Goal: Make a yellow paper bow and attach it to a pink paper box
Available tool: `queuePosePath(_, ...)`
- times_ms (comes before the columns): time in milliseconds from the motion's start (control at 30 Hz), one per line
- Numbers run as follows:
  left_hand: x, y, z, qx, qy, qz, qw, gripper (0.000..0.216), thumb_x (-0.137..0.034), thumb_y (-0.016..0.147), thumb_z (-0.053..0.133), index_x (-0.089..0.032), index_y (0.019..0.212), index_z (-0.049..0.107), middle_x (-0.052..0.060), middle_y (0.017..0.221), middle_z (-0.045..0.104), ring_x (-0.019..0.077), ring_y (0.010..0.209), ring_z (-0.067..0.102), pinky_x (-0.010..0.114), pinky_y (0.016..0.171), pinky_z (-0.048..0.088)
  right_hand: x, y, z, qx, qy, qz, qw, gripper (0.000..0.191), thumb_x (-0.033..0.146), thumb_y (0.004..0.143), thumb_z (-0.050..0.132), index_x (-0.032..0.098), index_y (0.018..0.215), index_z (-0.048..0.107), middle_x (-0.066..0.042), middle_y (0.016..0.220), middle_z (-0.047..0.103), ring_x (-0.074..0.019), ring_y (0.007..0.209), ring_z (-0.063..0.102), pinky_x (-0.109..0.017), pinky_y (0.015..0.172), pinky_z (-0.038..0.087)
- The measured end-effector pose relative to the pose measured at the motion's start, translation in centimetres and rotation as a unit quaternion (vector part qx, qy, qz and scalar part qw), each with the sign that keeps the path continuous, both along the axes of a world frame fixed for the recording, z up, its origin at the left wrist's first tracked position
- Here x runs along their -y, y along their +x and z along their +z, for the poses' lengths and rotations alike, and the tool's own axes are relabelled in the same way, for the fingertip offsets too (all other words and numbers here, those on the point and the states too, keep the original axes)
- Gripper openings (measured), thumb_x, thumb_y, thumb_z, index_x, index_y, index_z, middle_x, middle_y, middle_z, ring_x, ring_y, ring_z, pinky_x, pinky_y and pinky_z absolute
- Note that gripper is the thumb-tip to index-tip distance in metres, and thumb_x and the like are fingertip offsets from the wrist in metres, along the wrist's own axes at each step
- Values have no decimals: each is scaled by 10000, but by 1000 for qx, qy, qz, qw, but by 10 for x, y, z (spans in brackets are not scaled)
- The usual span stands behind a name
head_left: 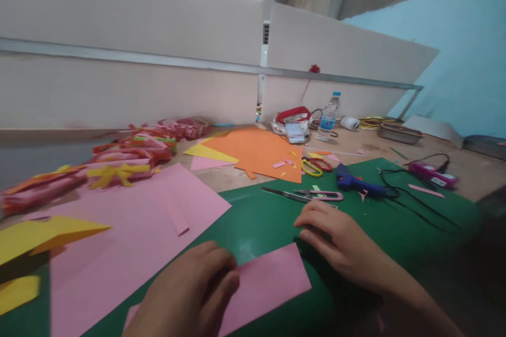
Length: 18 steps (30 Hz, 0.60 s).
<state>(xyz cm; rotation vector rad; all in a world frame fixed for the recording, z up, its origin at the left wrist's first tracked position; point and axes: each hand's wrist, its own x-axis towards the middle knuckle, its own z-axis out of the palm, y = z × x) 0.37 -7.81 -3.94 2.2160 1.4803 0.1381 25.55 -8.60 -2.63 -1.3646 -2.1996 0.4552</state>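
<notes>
My left hand (193,284) lies over a cut piece of pink paper (269,287) at the front of the green mat (249,221). Its fingers are curled, with thumb and forefinger close together on the paper; the fingertips are partly hidden. To the right of that piece, my right hand (336,239) hovers above the mat with nothing in it, thumb and fingers apart. Just beyond it lie pink-handled thread snips (326,196) and a thin metal tool (282,193). A large pink sheet (138,242) with a narrow pink strip (179,216) spreads on the left.
Behind the mat are orange paper (256,150), scissors (312,167) and a blue glue gun (358,183) with its cord. A purple device (432,175) sits right. A water bottle (328,118) stands at the back. Yellow paper (59,231) and rolled paper pieces (130,155) lie left.
</notes>
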Motion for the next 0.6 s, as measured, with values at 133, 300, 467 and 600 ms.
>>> queuePosePath(133, 3, -1, -3, 27, 22, 0, 999, 323, -385, 847, 336, -216, 721, 580, 40, 754, 570, 207, 728, 525, 338, 658, 360, -5, -13, 6, 25, -21, 47, 998, 108, 133, 870, 504, 171, 891, 604, -27, 887, 595, -131, 826, 534, -251, 737, 423)
queuePosePath(300, 6, 0, -2, 52, 62, 16, 997, 295, -374, 840, 391, -230, 706, 611, 30, 736, 573, 198, 728, 531, 319, 644, 362, -6, -24, 5, 55, -35, 84, 994, 100, 110, 846, 522, 166, 826, 602, -12, 823, 604, -123, 780, 525, -232, 684, 398)
queuePosePath(467, 4, -8, -12, 64, 76, -11, 995, 272, -340, 847, 398, -265, 767, 647, 20, 768, 593, 175, 726, 546, 290, 635, 379, -4, -26, 0, 68, -20, 91, 993, 115, 105, 846, 507, 166, 773, 573, -8, 771, 586, -123, 736, 502, -231, 638, 373)
queuePosePath(600, 7, -17, -17, 73, 102, -17, 992, 276, -378, 850, 418, -305, 766, 671, 9, 750, 582, 157, 687, 535, 275, 624, 381, -3, -26, -8, 84, 51, 119, 988, 148, 79, 845, 468, 163, 768, 562, -25, 765, 571, -142, 741, 474, -249, 632, 356)
